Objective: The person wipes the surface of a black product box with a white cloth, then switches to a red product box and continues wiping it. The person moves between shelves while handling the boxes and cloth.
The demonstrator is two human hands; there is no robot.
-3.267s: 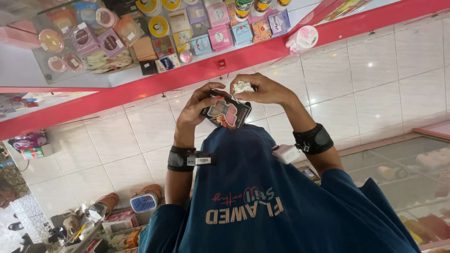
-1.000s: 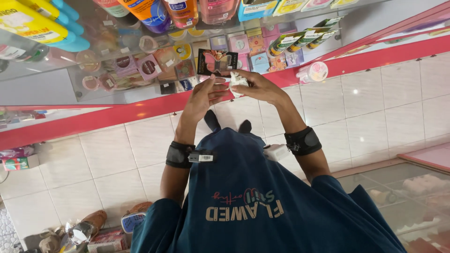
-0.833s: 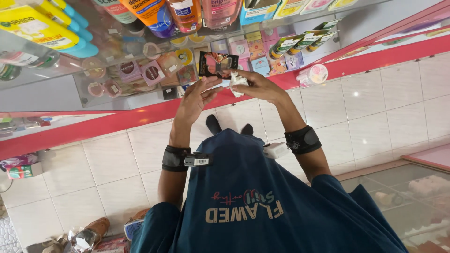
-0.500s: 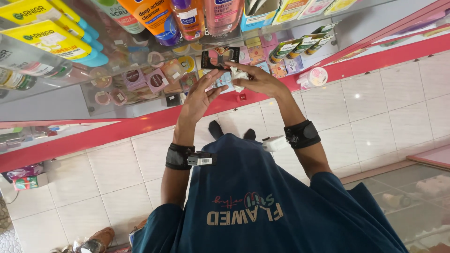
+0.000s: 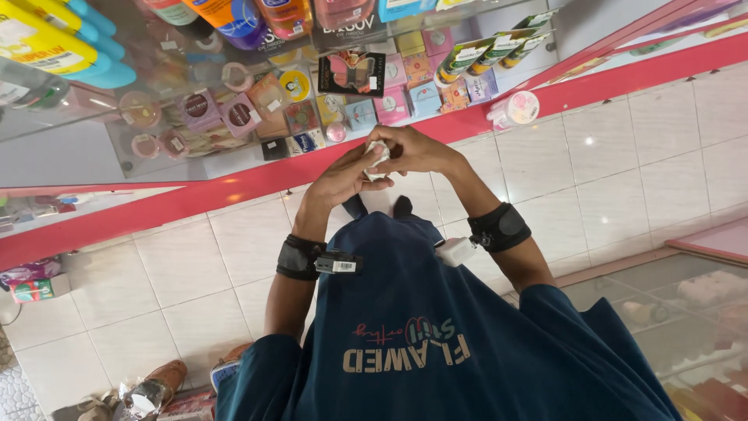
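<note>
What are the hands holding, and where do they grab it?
Both hands, left and right, pinch a small white crumpled thing between the fingertips. What it is cannot be told.

Packed cosmetic boxes (image 5: 366, 101) and bottles (image 5: 234, 19) are crowding the glass shelf (image 5: 156, 168) across the upper frame, while open tiled floor (image 5: 623, 171) is lying clear at right.

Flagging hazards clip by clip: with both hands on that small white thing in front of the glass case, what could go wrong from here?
1. The small white item is pinched between the left hand and right hand over the tiled floor; a slip would likely drop it.
2. The dark butterfly card appears to lean upright on the crowded glass shelf; a nudge might topple it.
</note>
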